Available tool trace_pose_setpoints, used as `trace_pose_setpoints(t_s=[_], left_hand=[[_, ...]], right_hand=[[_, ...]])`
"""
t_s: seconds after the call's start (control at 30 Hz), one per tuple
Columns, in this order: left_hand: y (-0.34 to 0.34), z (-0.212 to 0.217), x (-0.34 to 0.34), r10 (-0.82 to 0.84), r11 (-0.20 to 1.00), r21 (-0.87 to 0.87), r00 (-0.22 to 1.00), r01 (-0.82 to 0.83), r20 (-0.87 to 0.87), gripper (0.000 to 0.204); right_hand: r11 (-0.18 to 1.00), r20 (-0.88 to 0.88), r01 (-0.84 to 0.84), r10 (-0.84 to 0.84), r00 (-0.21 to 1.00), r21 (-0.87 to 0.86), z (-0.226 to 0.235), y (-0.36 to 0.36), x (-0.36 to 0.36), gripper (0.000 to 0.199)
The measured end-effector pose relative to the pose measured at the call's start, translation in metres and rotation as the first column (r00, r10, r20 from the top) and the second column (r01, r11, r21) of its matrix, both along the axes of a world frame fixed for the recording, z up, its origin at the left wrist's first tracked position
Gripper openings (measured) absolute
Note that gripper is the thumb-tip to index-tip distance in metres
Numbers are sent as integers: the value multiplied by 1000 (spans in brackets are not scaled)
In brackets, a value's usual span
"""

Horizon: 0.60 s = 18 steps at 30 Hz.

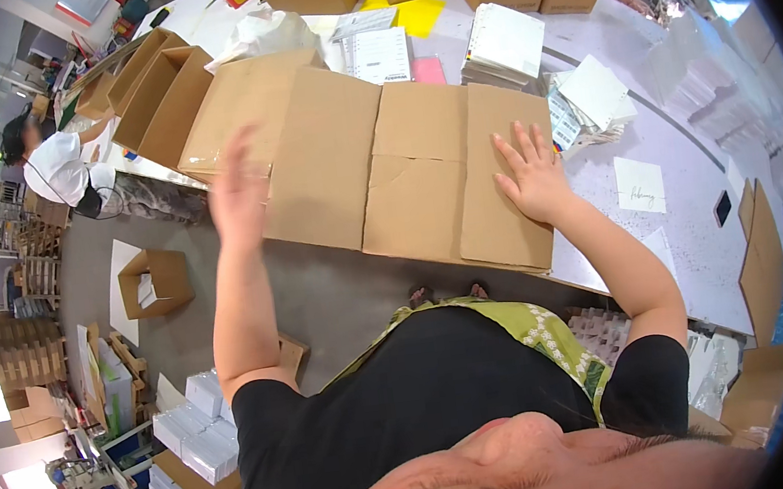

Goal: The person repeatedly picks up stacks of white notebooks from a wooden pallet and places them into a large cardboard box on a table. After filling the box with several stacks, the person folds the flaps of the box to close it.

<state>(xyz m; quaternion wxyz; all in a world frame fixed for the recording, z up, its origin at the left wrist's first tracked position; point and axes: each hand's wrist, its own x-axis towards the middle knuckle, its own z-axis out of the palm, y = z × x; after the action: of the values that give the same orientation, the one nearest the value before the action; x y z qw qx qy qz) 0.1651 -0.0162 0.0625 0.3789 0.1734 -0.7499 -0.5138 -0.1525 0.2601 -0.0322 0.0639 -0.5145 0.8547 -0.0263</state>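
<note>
Grey concrete floor and a long white bench (700, 238) fill this packing room, with stacks of cartons along the far edge. On the near edge of the bench lies a flattened brown cardboard box (381, 149), its flaps spread out and partly hanging over the edge toward the person. The right hand (531, 180) lies flat on the right flap of the box, fingers spread wide, holding nothing. The left hand (237, 192) is raised above the left part of the box, blurred, palm open and empty; I cannot tell if it touches the cardboard. Behind the box, stacks of white spiral notebooks (504, 43) stand near the middle of the bench. A white card (641, 184) lies to the right of the right hand. On the floor at the left stands a small open carton (156, 281).
</note>
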Motion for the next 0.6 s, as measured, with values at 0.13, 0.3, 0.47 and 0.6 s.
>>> trace_pose_setpoints(t_s=[0.13, 0.3, 0.47, 0.6], left_hand=[[-55, -84, 23, 100, 782, 619, 995, -75, -7, 47], [4, -73, -107, -372, 555, 790, 927, 261, -45, 65], [44, -98, -142, 121, 905, -355, 658, 233, 743, 74], [62, -78, -150, 234, 852, -421, 493, 311, 838, 74]], right_hand=[[999, -19, -40, 40, 999, -4, -6, -6, 0, 65], [993, -39, -57, 54, 998, -99, -15, -2, -6, 65], [980, -69, -99, 89, 994, -175, -29, 2, -11, 63], [981, -89, -61, 45, 995, -186, -35, -3, -9, 62]])
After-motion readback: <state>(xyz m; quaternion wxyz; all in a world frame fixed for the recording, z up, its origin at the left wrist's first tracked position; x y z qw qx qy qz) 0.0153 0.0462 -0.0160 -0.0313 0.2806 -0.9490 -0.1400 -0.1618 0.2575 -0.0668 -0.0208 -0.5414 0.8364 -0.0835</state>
